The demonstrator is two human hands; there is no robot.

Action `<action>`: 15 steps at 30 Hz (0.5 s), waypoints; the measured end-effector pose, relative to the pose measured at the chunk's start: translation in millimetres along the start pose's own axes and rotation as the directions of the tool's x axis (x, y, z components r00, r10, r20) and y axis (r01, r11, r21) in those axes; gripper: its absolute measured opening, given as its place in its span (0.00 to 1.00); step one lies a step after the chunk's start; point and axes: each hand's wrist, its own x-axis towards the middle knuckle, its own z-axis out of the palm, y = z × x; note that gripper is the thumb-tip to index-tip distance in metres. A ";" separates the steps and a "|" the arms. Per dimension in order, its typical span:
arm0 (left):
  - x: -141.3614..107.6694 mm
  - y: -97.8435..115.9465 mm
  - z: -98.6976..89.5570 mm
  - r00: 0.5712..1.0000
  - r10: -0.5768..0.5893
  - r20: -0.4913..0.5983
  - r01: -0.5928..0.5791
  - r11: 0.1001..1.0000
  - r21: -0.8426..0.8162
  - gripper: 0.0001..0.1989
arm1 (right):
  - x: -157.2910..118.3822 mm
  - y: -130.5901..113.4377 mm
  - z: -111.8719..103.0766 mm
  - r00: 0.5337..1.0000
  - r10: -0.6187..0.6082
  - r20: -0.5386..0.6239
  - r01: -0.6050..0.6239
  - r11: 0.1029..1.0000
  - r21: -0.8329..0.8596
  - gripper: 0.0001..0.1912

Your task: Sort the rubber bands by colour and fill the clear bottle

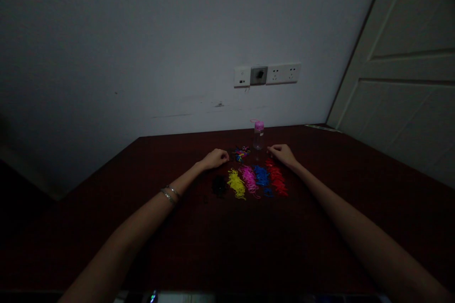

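Small bands lie sorted by colour on the dark red table: a black pile [219, 184], a yellow pile [236, 183], a pink pile [249, 180], a blue pile [262, 176] and a red pile [277, 178]. Behind them is a small mixed-colour pile [241, 153]. My left hand [215, 158] rests just left of the mixed pile, fingers curled together; what they hold, if anything, is too small to tell. My right hand [281, 152] is behind the red pile with thumb and fingertips pinched, their contents also unclear.
A clear bottle with a pink lid [259, 135] stands behind the piles, between my hands. Wall sockets [283, 74] are above the back edge of the table [185, 138]. A panelled door [401, 66] is at the right.
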 end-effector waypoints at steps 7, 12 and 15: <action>-0.8 -3.7 -1.1 0.999 0.020 -0.029 -0.022 0.998 -0.058 0.10 | -1.9 -2.7 0.3 1.000 -0.014 0.006 0.014 0.999 -0.031 0.20; -8.3 3.2 -22.7 0.996 0.034 0.083 -0.013 0.972 -0.235 0.09 | -0.3 -0.1 -0.4 0.999 -0.038 0.004 0.038 0.998 -0.052 0.20; -16.0 9.6 -38.1 0.962 0.051 0.268 0.040 0.945 -0.324 0.07 | 1.4 3.4 -0.4 0.999 -0.037 0.007 0.038 0.998 -0.057 0.20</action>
